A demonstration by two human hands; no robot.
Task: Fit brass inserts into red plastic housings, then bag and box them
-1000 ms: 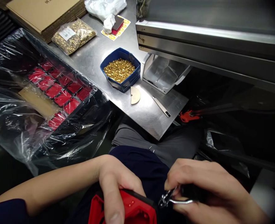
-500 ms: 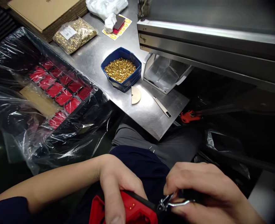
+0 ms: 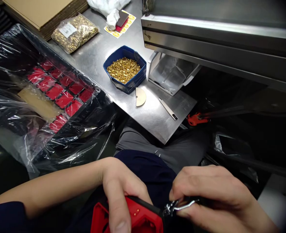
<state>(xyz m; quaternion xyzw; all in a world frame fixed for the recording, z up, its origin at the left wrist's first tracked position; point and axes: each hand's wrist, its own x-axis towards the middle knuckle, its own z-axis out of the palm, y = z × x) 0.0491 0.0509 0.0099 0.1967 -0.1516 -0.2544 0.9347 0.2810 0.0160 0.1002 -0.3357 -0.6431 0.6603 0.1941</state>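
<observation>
My left hand (image 3: pixel 123 194) is closed around a red and black plastic housing (image 3: pixel 143 215) at the bottom of the view, its thumb across the red inner side. Two small gold-coloured dots show on the red face. My right hand (image 3: pixel 213 194) pinches a shiny metal nail clipper (image 3: pixel 179 207) between thumb and fingers. The clipper's jaws are at the right end of the housing, close to its black edge; whether they touch it I cannot tell. The lower part of the housing runs out of the frame.
On the metal table (image 3: pixel 152 124) stand a blue bin (image 3: pixel 141 77) of small gold-coloured parts, a half-round disc (image 3: pixel 140 97), a utility knife (image 3: pixel 168 109) and a bag of parts (image 3: pixel 75 32). Left is a plastic-lined box with red pieces (image 3: pixel 64 98). A metal beam (image 3: pixel 206 45) crosses the upper right.
The view has shifted slightly, so the table and its contents sit a little higher. Both hands keep the same grip, with the clipper still at the housing's right end.
</observation>
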